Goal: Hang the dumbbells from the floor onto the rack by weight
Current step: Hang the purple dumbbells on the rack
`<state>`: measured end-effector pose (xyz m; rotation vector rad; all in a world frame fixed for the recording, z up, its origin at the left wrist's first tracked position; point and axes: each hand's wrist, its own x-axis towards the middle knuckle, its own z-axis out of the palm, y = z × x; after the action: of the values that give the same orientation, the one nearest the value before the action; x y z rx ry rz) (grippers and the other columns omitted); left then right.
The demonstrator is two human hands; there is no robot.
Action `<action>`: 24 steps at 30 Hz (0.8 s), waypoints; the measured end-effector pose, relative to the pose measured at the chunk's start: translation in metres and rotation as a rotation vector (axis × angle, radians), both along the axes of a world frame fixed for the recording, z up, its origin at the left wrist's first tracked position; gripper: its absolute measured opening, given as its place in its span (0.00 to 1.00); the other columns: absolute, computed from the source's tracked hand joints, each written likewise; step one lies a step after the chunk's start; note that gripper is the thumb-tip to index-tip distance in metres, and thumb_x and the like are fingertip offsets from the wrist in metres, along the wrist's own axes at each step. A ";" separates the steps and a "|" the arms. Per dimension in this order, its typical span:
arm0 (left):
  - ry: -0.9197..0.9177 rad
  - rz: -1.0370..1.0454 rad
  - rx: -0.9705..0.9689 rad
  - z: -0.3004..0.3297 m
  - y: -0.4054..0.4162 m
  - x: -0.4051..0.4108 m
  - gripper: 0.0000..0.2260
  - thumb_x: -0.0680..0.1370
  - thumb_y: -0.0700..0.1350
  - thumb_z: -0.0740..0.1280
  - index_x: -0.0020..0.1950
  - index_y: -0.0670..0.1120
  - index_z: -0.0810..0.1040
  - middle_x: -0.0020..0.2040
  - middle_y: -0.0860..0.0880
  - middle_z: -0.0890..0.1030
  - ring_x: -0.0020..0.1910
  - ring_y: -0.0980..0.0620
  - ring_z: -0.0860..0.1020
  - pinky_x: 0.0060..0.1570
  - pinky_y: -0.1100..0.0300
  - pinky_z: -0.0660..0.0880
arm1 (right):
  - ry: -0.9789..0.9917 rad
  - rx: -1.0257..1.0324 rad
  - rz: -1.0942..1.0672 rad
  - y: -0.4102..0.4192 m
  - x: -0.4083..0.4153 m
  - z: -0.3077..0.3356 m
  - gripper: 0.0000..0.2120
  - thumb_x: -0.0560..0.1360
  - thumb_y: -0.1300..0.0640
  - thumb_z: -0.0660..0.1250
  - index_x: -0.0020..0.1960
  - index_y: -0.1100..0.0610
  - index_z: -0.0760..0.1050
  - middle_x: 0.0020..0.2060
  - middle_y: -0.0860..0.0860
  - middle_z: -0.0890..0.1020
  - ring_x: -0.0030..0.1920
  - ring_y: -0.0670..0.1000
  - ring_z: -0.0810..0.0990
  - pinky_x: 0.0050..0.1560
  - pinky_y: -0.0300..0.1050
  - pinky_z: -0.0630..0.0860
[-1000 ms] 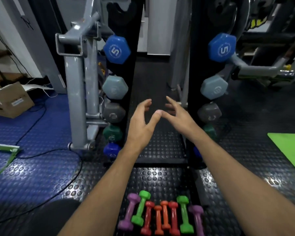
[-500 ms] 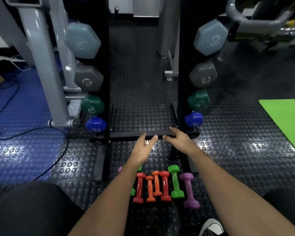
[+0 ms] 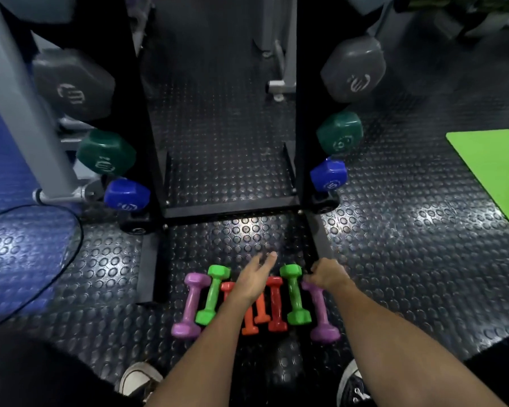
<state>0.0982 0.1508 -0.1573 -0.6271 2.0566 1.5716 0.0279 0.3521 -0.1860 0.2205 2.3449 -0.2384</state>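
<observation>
Now right hand [image 3: 326,276] grips right purple dumbbell [image 3: 321,312] at row's edge; left hand [image 3: 252,279] fingers straight, empty.

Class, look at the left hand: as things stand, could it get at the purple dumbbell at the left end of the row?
Probably yes. The left hand hovers open over the red and orange dumbbells, and the left purple dumbbell lies uncovered on the floor beside it, with only a green dumbbell between.
</observation>
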 end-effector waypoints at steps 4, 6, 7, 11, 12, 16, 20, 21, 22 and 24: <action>-0.009 0.048 0.048 -0.011 0.004 -0.004 0.46 0.70 0.80 0.57 0.79 0.53 0.67 0.79 0.50 0.68 0.76 0.49 0.68 0.77 0.46 0.61 | 0.015 0.015 -0.046 -0.006 0.002 -0.013 0.25 0.66 0.44 0.78 0.57 0.59 0.83 0.53 0.57 0.83 0.51 0.55 0.83 0.55 0.48 0.83; -0.019 0.083 0.074 -0.013 0.007 -0.008 0.42 0.74 0.76 0.58 0.81 0.52 0.64 0.79 0.49 0.68 0.76 0.47 0.67 0.77 0.47 0.61 | 0.025 0.015 -0.100 -0.009 0.002 -0.015 0.27 0.66 0.45 0.79 0.59 0.60 0.82 0.53 0.58 0.82 0.52 0.56 0.83 0.53 0.45 0.83; -0.031 0.092 0.087 -0.017 0.009 -0.009 0.41 0.76 0.74 0.58 0.81 0.51 0.63 0.78 0.49 0.68 0.76 0.46 0.68 0.76 0.46 0.62 | 0.030 0.001 -0.128 -0.009 0.002 -0.015 0.25 0.67 0.47 0.79 0.59 0.60 0.82 0.53 0.59 0.83 0.53 0.57 0.83 0.51 0.43 0.81; -0.077 0.142 0.113 -0.049 0.017 -0.013 0.51 0.64 0.84 0.56 0.78 0.54 0.67 0.76 0.50 0.72 0.72 0.47 0.73 0.73 0.42 0.66 | 0.038 -0.016 -0.194 -0.004 0.011 -0.024 0.26 0.70 0.44 0.77 0.61 0.59 0.82 0.59 0.55 0.84 0.61 0.56 0.83 0.57 0.44 0.80; -0.092 0.137 0.109 -0.052 0.018 -0.013 0.48 0.66 0.82 0.56 0.77 0.53 0.69 0.73 0.49 0.74 0.70 0.46 0.74 0.72 0.41 0.67 | 0.034 -0.034 -0.247 -0.003 0.014 -0.027 0.25 0.69 0.42 0.78 0.59 0.57 0.82 0.58 0.55 0.84 0.60 0.55 0.83 0.59 0.45 0.81; -0.106 0.072 0.108 -0.039 0.020 -0.013 0.30 0.81 0.69 0.55 0.73 0.49 0.73 0.63 0.47 0.81 0.60 0.47 0.79 0.64 0.48 0.73 | 0.040 -0.120 -0.292 0.001 0.018 -0.036 0.12 0.69 0.47 0.80 0.38 0.49 0.79 0.51 0.55 0.86 0.52 0.55 0.85 0.56 0.45 0.81; -0.117 0.051 0.126 -0.043 0.022 -0.014 0.29 0.82 0.67 0.54 0.73 0.49 0.73 0.57 0.47 0.83 0.56 0.48 0.81 0.48 0.55 0.73 | 0.064 -0.152 -0.277 0.005 0.017 -0.036 0.22 0.65 0.47 0.82 0.54 0.57 0.82 0.49 0.56 0.86 0.50 0.55 0.86 0.54 0.47 0.83; -0.122 0.047 0.130 -0.044 0.023 -0.015 0.30 0.81 0.68 0.54 0.73 0.49 0.73 0.57 0.47 0.84 0.56 0.48 0.81 0.48 0.54 0.73 | 0.050 -0.157 -0.256 0.006 0.017 -0.036 0.25 0.64 0.47 0.82 0.55 0.57 0.80 0.49 0.56 0.86 0.49 0.55 0.86 0.54 0.49 0.84; -0.134 0.047 0.133 -0.044 0.025 -0.015 0.30 0.81 0.69 0.55 0.72 0.50 0.73 0.57 0.46 0.84 0.56 0.47 0.82 0.49 0.53 0.73 | 0.043 -0.164 -0.234 0.006 0.017 -0.036 0.26 0.62 0.47 0.81 0.56 0.57 0.79 0.49 0.56 0.86 0.49 0.56 0.86 0.53 0.52 0.84; -0.171 0.061 0.169 -0.044 0.030 -0.015 0.27 0.81 0.68 0.55 0.71 0.51 0.73 0.59 0.46 0.83 0.56 0.46 0.82 0.54 0.50 0.75 | 0.033 -0.174 -0.203 0.009 0.016 -0.032 0.29 0.59 0.46 0.80 0.55 0.56 0.76 0.48 0.55 0.84 0.48 0.56 0.86 0.49 0.54 0.86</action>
<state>0.0830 0.1806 -0.2015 -0.7401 1.7751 1.6446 0.0436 0.3608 -0.2182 0.3711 2.3189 -0.5461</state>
